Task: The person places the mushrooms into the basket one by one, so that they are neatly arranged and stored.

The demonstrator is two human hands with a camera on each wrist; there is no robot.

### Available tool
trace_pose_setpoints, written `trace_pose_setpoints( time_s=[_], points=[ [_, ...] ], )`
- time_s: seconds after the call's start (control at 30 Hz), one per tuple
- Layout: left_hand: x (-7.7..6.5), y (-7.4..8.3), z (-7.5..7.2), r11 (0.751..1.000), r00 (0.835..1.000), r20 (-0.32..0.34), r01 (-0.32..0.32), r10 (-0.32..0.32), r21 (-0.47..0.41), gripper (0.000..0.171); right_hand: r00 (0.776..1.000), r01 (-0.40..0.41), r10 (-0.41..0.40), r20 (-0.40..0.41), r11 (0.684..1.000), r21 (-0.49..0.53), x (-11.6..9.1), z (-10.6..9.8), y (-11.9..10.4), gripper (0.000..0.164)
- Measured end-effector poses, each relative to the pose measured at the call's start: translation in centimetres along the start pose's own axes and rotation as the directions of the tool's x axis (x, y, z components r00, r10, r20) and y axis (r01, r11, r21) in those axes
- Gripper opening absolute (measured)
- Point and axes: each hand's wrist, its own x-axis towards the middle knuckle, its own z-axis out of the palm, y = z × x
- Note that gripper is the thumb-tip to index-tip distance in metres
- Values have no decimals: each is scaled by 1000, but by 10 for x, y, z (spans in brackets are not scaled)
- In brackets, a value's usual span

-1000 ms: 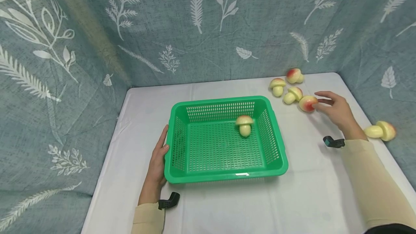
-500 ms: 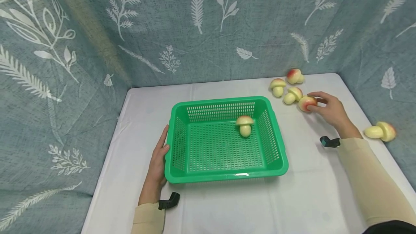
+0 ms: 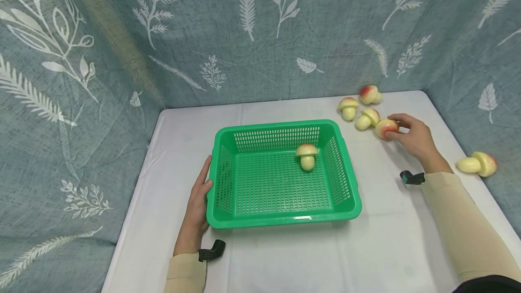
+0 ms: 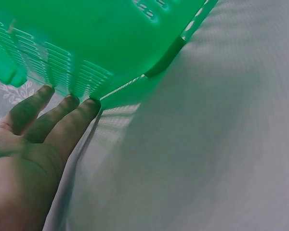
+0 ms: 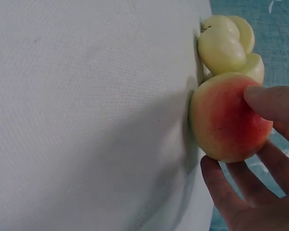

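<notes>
1. Green plastic rectangular mesh basket (image 3: pixel 260 223), head view: the left hand (image 3: pixel 197 205) lies along its left side. Over the last second, the right hand (image 3: pixel 412 138) has closed in on the glossy red-and-cream mushroom (image 3: pixel 383 129) right of the basket, apparently settling its grasp.
2. Left wrist: straight fingers touch the basket.
3. Right wrist: thumb and fingers pinch the mushroom; no brand or writing readable.

The right hand (image 3: pixel 416 139) seems to pinch a red-capped mushroom (image 3: pixel 385 129), three mushrooms (image 3: pixel 368 118) lying left of and beyond it; the left hand (image 3: pixel 197 205) touches the green basket (image 3: pixel 262 223) beside it.
</notes>
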Motion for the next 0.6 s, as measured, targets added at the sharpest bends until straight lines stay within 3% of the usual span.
trace_pose_setpoints(
  time_s=[0.6],
  points=[
    [1, 1, 2, 1000, 1000, -5, 2, -2, 0, 68, 997, 48, -48, -63, 999, -10, -17, 0, 7, 53]
  ],
)
